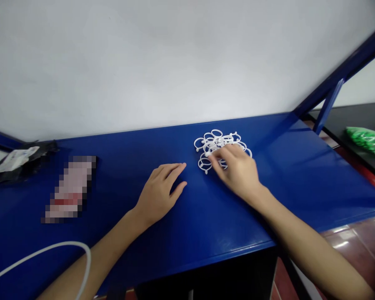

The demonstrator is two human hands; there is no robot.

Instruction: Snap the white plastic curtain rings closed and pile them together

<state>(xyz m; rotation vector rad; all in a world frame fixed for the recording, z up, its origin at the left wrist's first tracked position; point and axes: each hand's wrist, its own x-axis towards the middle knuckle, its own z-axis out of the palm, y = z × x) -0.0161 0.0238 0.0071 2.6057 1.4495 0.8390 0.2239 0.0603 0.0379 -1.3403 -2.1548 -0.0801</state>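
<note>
A loose pile of thin white plastic loops with small knobs [217, 141] lies on the blue tabletop [206, 216]. My right hand [236, 166] reaches over the near right side of the pile. Its thumb and forefinger are pinched at one white loop, and the hand hides part of the heap. To the left of the pile, my left hand [161, 189] rests low over the table with nothing in it. Its fingers are stretched out and its thumb stands apart from them.
A blurred-out flat object [70, 187] and a black plastic package with a white label [21, 158] lie on the left. A white cable [50, 246] loops across my left forearm. At the right are a blue frame post [328, 106] and a bag of green items [367, 139].
</note>
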